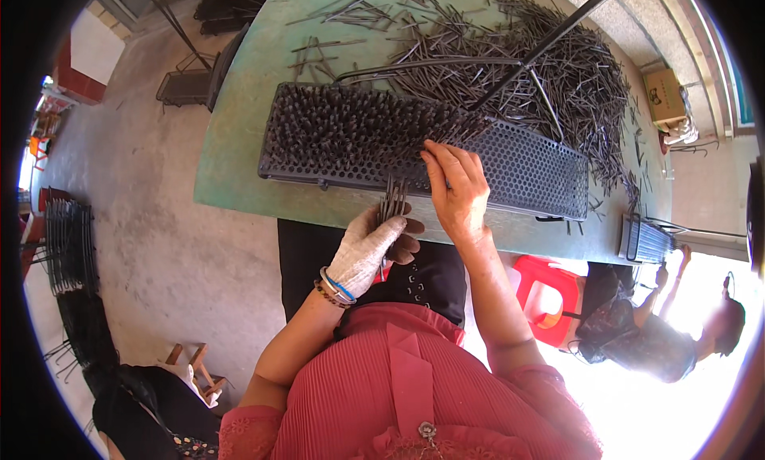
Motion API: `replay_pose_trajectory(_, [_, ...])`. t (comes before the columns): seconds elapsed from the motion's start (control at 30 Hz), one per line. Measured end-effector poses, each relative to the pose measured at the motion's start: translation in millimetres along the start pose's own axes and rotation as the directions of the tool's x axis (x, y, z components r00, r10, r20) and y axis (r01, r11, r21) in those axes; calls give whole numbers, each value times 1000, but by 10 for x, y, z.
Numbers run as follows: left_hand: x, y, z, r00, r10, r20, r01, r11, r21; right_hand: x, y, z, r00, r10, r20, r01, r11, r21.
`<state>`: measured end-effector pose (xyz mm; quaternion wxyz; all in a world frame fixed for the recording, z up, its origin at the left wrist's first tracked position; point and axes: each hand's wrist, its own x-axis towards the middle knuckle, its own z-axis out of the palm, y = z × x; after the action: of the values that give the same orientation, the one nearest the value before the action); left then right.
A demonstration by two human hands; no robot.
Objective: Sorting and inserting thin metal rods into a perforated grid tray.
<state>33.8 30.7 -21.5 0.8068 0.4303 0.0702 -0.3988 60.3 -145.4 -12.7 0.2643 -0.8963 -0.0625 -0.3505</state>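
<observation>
A long dark perforated rack (pixel 542 167) lies across the near side of the green table. Thin dark rods (pixel 343 129) stand packed upright in the holes of its left and middle part; bare holes show on the right. My left hand (pixel 368 249), in a whitish glove, is closed around a bundle of thin dark rods (pixel 393 195) just in front of the rack. My bare right hand (pixel 460 185) reaches over the rack where the standing rods end. Its thumb and fingertips pinch at a thin rod there, partly hidden by the fingers.
Loose rods (pixel 574 86) lie heaped on the green table (pixel 239 157) behind the rack. A thin metal handle frame (pixel 550 42) rises over it. At right, another person (pixel 661 328) works at a similar rack (pixel 644 238), near a red stool (pixel 546 289). Dark racks (pixel 72 245) are stacked at left.
</observation>
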Motion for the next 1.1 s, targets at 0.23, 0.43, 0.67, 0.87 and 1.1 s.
replay_pose_trajectory(0.23, [-7, 21, -5, 1000, -4, 10, 4, 999, -43, 56, -30, 3, 998, 22, -51, -23, 999, -35])
replay_pose_trajectory(0.43, [-13, 63, 13, 999, -31, 37, 31, 999, -6, 152, -38, -50, 999, 44, -7, -45, 997, -68])
replay_pose_trajectory(0.67, [-14, 76, 21, 1000, -22, 11, 22, 999, -39, 126, -44, -23, 996, 18, 83, -14, 998, -54])
replay_pose_trajectory(0.87, [-48, 65, -29, 999, 29, 21, -28, 999, -14, 186, -360, -272, 866, 386, 319, -453, 874, 173])
replay_pose_trajectory(1.1, [-45, 97, 103, 999, 31, -17, -32, 998, -58, -58, -199, -304, 627, 559, 542, -779, 457, 430])
